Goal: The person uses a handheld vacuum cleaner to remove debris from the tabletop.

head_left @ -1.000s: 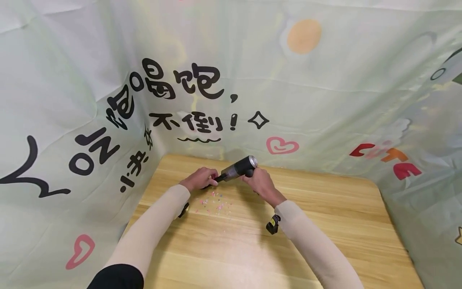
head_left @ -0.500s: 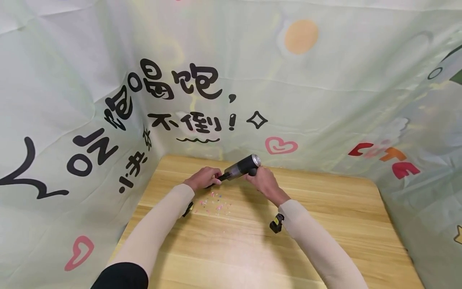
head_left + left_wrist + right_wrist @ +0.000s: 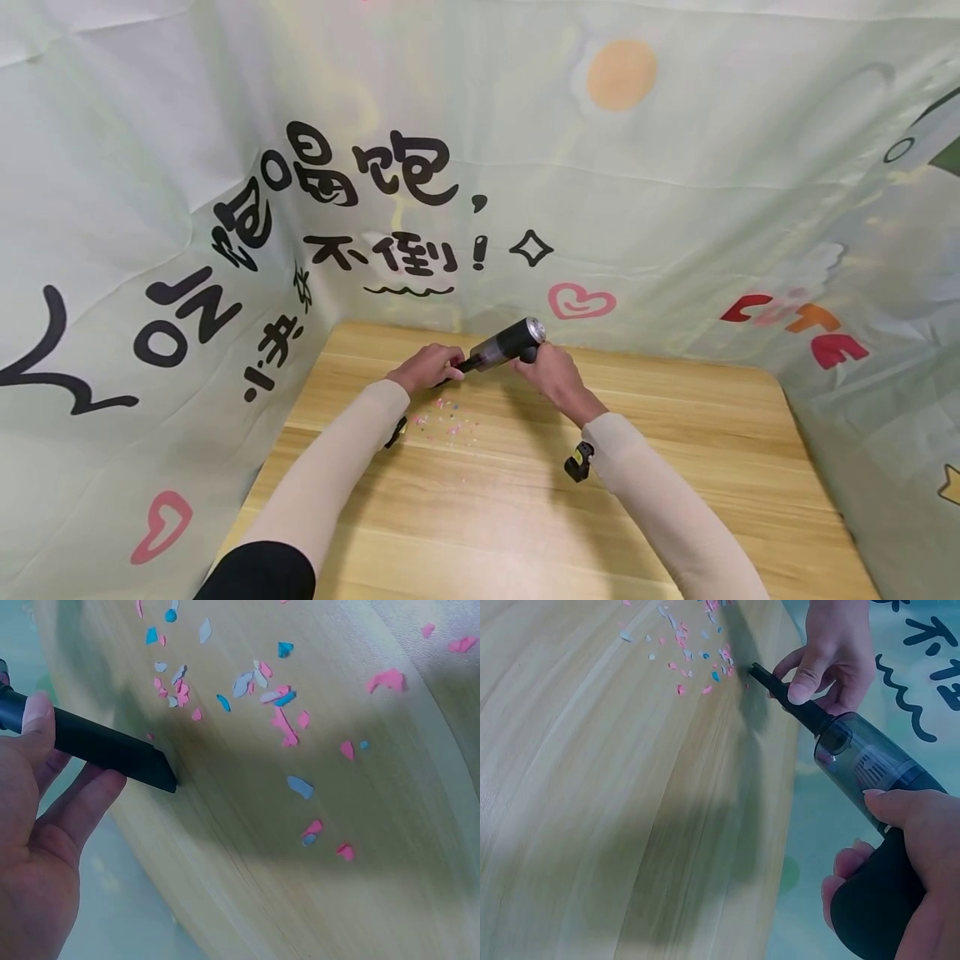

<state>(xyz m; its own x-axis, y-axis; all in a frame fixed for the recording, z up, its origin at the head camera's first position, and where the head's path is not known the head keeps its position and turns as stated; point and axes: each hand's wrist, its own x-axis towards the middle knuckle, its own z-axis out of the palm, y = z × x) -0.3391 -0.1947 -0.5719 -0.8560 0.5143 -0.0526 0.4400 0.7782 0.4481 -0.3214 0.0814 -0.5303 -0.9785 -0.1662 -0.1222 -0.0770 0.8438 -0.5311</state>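
Observation:
A black handheld vacuum cleaner (image 3: pixel 510 342) with a see-through dust cup (image 3: pixel 866 761) slants over the far part of the table. My right hand (image 3: pixel 553 375) grips its handle (image 3: pixel 877 900). With thumb and fingers my left hand (image 3: pixel 45 817) pinches the narrow black nozzle (image 3: pixel 105 742), whose slanted tip hangs close over the wood. Small pink, blue and pale paper scraps (image 3: pixel 446 421) lie scattered just in front of the nozzle, on the near side of my left hand. In the right wrist view the scraps (image 3: pixel 686 649) are left of the nozzle tip.
The wooden table (image 3: pixel 675 467) has rounded far corners. Behind and beside it hangs a pale printed cloth (image 3: pixel 675 208) with black lettering, close to the table's far edge. A black wrist camera (image 3: pixel 579 461) sits under the right sleeve.
Both hands and the vacuum cleaner have shifted slightly to the right in the head view, while the backdrop drifts slightly left. Both grips are the same, and the scraps look much the same.

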